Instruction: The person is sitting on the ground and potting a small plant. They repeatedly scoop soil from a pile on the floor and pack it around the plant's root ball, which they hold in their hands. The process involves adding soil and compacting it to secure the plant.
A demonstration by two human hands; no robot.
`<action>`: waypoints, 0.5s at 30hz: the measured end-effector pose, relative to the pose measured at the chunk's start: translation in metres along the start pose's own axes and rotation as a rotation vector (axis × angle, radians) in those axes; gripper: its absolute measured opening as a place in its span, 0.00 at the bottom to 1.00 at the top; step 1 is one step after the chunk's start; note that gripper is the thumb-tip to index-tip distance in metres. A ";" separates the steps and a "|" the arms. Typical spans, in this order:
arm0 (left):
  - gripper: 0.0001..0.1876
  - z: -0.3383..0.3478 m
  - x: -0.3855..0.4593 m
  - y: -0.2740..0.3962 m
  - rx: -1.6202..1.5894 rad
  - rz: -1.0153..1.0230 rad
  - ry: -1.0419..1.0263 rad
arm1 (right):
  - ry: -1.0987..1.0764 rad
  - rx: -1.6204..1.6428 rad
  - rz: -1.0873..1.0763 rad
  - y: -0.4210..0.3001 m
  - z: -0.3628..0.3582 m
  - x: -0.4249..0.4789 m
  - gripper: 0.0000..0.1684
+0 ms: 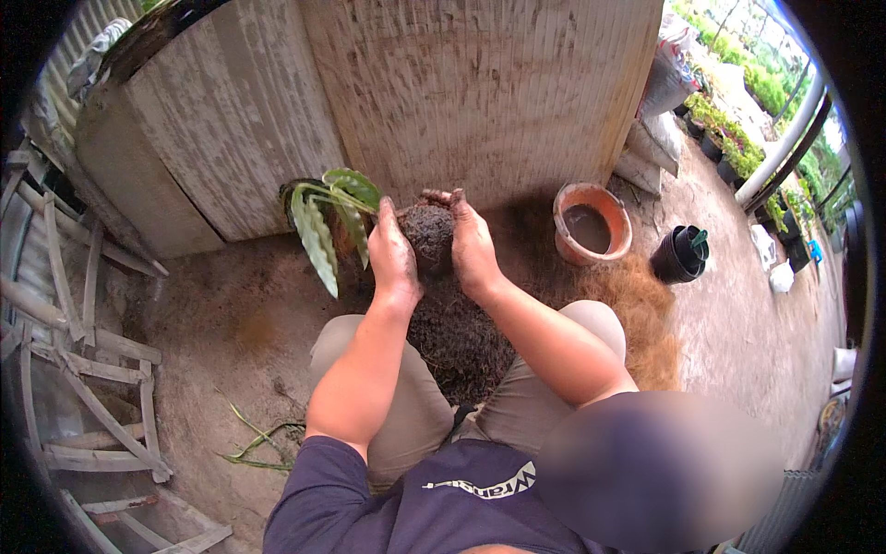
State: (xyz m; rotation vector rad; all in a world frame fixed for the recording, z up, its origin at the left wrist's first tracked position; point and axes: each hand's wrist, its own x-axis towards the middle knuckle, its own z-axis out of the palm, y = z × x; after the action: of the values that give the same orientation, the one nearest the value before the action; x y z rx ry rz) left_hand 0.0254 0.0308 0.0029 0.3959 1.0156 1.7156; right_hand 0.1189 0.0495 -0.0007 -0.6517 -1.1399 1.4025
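Note:
A dark ball of soil and roots (429,232) is pressed between my two palms, above the ground in front of my knees. My left hand (393,253) cups its left side and my right hand (474,249) its right side; both are smeared with soil. Long wavy-edged green leaves (315,239) fan out to the left, their stems running in behind my left hand. Where the stems meet the ball is hidden. Below lies a heap of loose dark soil (457,339) between my legs.
An orange-brown bucket (594,225) with dark contents stands to the right, beside brown fibre (633,318) and stacked black plant pots (680,255). A pale panel wall (477,97) rises ahead. Wooden frames (104,381) are at left; cut green leaves (259,440) lie on the ground.

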 end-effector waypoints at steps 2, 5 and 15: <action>0.23 0.001 0.006 0.003 -0.022 -0.012 -0.036 | -0.020 0.063 -0.076 -0.001 -0.004 0.002 0.22; 0.19 0.008 -0.007 0.001 -0.019 0.080 -0.047 | -0.008 0.056 -0.066 -0.005 -0.002 -0.010 0.22; 0.31 0.029 -0.040 0.011 0.179 0.137 -0.265 | -0.091 0.791 0.592 -0.060 -0.022 -0.023 0.25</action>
State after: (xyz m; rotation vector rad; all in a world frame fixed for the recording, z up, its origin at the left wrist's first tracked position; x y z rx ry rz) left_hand 0.0540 0.0063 0.0368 0.8025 0.9664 1.6445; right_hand 0.1678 0.0257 0.0403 -0.3486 -0.3683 2.2214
